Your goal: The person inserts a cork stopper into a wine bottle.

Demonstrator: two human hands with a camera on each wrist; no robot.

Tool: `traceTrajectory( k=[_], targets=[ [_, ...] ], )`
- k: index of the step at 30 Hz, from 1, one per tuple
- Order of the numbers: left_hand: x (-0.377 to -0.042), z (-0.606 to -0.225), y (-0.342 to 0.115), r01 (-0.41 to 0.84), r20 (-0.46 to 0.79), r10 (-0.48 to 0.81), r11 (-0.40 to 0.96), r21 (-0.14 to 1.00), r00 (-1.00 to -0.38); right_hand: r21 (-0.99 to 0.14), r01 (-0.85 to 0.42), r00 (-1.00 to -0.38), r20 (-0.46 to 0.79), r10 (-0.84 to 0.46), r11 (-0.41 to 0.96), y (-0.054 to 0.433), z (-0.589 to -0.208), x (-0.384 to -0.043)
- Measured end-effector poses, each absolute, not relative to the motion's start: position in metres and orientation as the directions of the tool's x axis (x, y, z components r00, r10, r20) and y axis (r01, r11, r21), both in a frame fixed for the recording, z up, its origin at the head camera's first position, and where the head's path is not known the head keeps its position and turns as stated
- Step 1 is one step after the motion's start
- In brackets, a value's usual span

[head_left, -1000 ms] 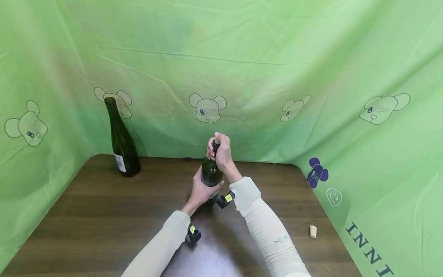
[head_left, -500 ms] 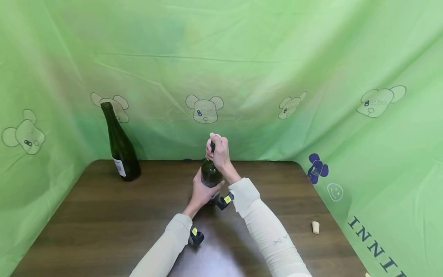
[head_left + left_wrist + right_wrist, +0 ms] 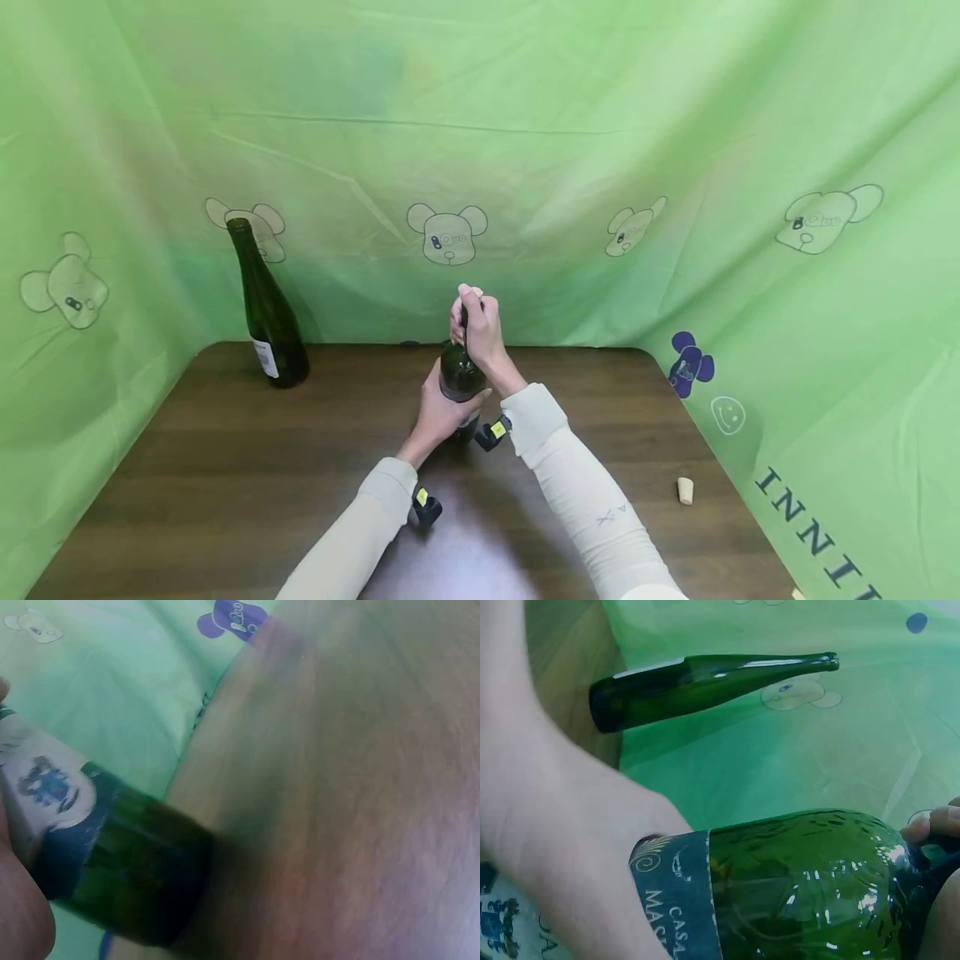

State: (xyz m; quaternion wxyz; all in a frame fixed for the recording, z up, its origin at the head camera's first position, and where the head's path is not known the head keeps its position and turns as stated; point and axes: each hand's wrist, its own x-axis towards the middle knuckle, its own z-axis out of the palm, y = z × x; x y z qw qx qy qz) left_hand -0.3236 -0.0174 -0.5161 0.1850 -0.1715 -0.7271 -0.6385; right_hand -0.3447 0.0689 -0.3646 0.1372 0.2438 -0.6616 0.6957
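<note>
A dark green wine bottle stands on the table at the middle of the head view. My left hand grips its body, with the thumb across the front. Around the neck curl the fingers of my right hand, its thumb up by the mouth. A small pale piece shows beside that thumb; I cannot tell whether it is a cork. In the left wrist view the bottle's lower end shows below a label. The right wrist view shows the bottle's glossy shoulder; the hand hides most of the neck.
A second green bottle stands upright at the back left of the brown wooden table. A loose cork sits on the right side. Green printed cloth hangs around the back and sides.
My right thumb and fingers have shifted slightly at the bottle's mouth; the pale cork seen there a second ago is now mostly covered. The left hand keeps its hold. The head view has shifted slightly.
</note>
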Motion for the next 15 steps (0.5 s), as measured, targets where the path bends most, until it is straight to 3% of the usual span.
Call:
traceTrajectory(
  k=[6,10,15],
  targets=[
    [-0.325,-0.512,-0.035,0.404,0.371,0.169,0.259,0.877,-0.913,-0.869,-0.495,-0.865,0.494,-0.081,-0.008,0.084,-0.361,-0.353],
    [-0.322,-0.517,-0.052,0.439,0.386,0.221,0.301,0.846,-0.896,-0.896,-0.442,-0.897,0.442,-0.002,0.039,0.106,-0.360,-0.366],
    [-0.316,-0.521,-0.077,0.466,0.393,0.263,0.338,0.818,-0.881,-0.890,-0.431,-0.890,0.446,0.092,0.148,0.137,-0.360,-0.389]
  ],
)
